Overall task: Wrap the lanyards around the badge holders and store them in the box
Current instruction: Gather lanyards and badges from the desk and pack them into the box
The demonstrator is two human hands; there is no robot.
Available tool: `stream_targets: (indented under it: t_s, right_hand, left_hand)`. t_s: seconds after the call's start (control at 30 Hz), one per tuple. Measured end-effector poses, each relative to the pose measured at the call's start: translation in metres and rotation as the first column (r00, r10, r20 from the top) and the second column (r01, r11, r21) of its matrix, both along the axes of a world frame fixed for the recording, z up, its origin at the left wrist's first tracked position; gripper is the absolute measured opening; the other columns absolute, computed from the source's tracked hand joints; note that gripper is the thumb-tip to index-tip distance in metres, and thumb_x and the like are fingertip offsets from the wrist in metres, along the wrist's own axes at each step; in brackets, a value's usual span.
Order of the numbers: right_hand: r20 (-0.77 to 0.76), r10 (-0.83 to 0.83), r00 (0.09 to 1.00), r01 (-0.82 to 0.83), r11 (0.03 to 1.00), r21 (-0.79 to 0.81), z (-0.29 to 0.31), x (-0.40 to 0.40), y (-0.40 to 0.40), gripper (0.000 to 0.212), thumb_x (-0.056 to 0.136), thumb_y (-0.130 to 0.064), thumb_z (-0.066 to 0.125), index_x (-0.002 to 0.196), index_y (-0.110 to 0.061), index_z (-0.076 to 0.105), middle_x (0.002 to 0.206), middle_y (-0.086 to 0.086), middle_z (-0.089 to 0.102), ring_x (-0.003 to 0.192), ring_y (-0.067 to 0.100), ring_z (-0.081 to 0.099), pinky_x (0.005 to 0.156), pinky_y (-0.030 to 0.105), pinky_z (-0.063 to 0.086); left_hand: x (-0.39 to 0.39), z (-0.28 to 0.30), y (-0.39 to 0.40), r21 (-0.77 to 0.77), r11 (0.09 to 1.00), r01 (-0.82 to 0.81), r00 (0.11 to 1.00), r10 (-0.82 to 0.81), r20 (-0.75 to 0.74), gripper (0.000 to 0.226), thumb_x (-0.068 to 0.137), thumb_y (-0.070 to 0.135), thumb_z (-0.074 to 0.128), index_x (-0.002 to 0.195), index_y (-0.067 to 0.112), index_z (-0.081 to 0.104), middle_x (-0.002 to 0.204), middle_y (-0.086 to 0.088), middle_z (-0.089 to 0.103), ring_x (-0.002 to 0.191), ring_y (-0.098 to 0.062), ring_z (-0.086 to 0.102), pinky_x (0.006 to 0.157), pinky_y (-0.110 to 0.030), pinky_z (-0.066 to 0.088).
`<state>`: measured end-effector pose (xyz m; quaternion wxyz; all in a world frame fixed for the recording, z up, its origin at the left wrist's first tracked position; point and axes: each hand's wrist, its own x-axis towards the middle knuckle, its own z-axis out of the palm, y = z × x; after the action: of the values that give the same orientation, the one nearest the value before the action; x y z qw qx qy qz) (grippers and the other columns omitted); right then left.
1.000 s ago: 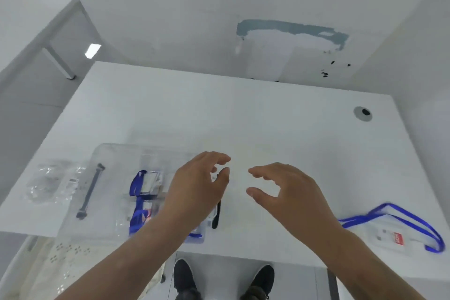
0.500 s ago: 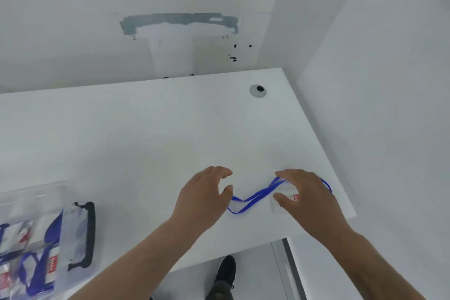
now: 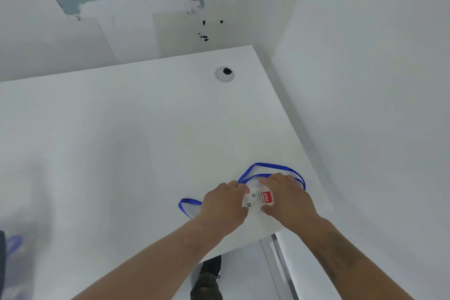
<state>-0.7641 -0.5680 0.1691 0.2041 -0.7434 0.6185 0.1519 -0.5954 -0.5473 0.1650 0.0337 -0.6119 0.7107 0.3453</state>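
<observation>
Head view: both hands, left hand (image 3: 225, 204) and right hand (image 3: 289, 198), grip badge holder (image 3: 259, 198), partly hiding blue lanyard (image 3: 272, 168).

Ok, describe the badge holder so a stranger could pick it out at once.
Start at the white table and go to its near right corner. Between the left hand and right hand lies the clear badge holder, marked by a red label and trailing a blue lanyard.

i see bright, even, soft light and no hard shadows on the white desk (image 3: 121, 141), only faint grey shading. wide-angle bending curves the desk edge and walls. the lower left corner is smeared and out of focus.
</observation>
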Motion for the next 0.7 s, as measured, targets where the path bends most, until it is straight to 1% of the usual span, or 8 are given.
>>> stream_targets:
  t_s: [0.1,0.2,0.3,0.4,0.47,0.53,0.63,0.7]
  right_hand:
    - [-0.021,-0.025,0.999,0.025,0.999,0.026,-0.007,-0.005,-0.004,0.064,0.080,-0.048,0.071,0.136,-0.036,0.043,0.132,-0.009,0.045,0.126,0.015,0.040,0.096,0.029,0.044]
    - [0.014,-0.017,1.000,0.016,0.999,0.033,-0.008,-0.013,-0.008,0.045,0.078,-0.048,0.072,0.119,-0.038,0.055,0.117,-0.014,0.053,0.116,0.011,0.043,0.094,0.025,0.043]
    - [0.212,-0.139,0.967,0.114,0.986,0.124,0.000,-0.020,-0.011,0.012,0.080,-0.038,0.071,0.087,-0.040,0.061,0.092,-0.021,0.065,0.100,0.002,0.055,0.082,0.020,0.046]
    - [0.431,-0.343,0.835,0.220,0.925,0.310,0.022,-0.016,-0.017,0.010,0.080,-0.026,0.074,0.079,-0.033,0.066,0.083,-0.019,0.071,0.082,-0.002,0.066,0.078,0.019,0.049]
    - [0.539,-0.434,0.722,0.260,0.892,0.370,0.040,-0.009,-0.021,0.007,0.082,-0.019,0.076,0.083,-0.022,0.069,0.080,-0.010,0.074,0.072,0.000,0.067,0.066,0.014,0.047]
    - [0.629,-0.486,0.607,0.271,0.870,0.411,0.058,0.002,-0.027,0.004,0.085,-0.016,0.074,0.088,-0.016,0.071,0.080,-0.006,0.075,0.067,-0.001,0.066,0.058,0.009,0.044]
    - [0.705,-0.519,0.484,0.279,0.855,0.437,0.077,0.025,-0.033,0.012,0.094,-0.022,0.062,0.097,-0.019,0.073,0.086,-0.007,0.076,0.076,0.002,0.070,0.065,0.011,0.048]
    - [0.741,-0.567,0.359,0.282,0.823,0.493,0.086,0.045,-0.037,0.022,0.100,-0.019,0.050,0.103,-0.016,0.071,0.081,-0.006,0.074,0.072,0.007,0.069,0.067,0.015,0.051]
  left_hand:
    - [-0.010,-0.008,-0.005,0.001,1.000,0.028,0.999,-0.028,0.024,0.049,0.094,0.033,0.058,0.140,0.030,0.042,0.133,0.007,0.049,0.117,-0.016,0.050,0.088,-0.032,0.049]
    - [-0.014,-0.012,-0.008,-0.020,1.000,0.008,1.000,-0.007,0.016,0.057,0.091,0.033,0.062,0.142,0.030,0.038,0.134,0.006,0.042,0.117,-0.016,0.049,0.086,-0.032,0.051]
    - [-0.006,-0.008,-0.008,-0.035,0.995,-0.089,0.995,0.087,-0.040,0.052,0.090,0.035,0.062,0.138,0.032,0.042,0.130,0.010,0.045,0.115,-0.013,0.048,0.086,-0.031,0.050]
    - [0.014,0.004,-0.009,0.051,0.975,-0.218,0.965,0.223,-0.139,0.024,0.089,0.038,0.061,0.113,0.032,0.064,0.105,0.013,0.063,0.098,-0.009,0.054,0.079,-0.026,0.048]
    - [0.033,0.017,-0.011,0.217,0.914,-0.343,0.862,0.398,-0.313,0.011,0.088,0.035,0.066,0.093,0.028,0.072,0.088,0.005,0.071,0.077,-0.013,0.061,0.069,-0.025,0.048]
    - [0.055,0.035,-0.015,0.363,0.837,-0.409,0.726,0.540,-0.426,0.008,0.088,0.026,0.070,0.087,0.022,0.076,0.085,-0.004,0.075,0.067,-0.016,0.063,0.068,-0.025,0.050]
    - [0.090,0.067,-0.017,0.467,0.759,-0.454,0.563,0.651,-0.509,0.009,0.088,0.017,0.071,0.094,0.016,0.077,0.087,-0.003,0.077,0.071,-0.011,0.069,0.074,-0.027,0.058]
    - [0.113,0.088,-0.017,0.500,0.730,-0.465,0.451,0.682,-0.576,0.012,0.089,0.016,0.071,0.099,0.014,0.076,0.091,-0.003,0.078,0.075,-0.014,0.072,0.075,-0.028,0.059]
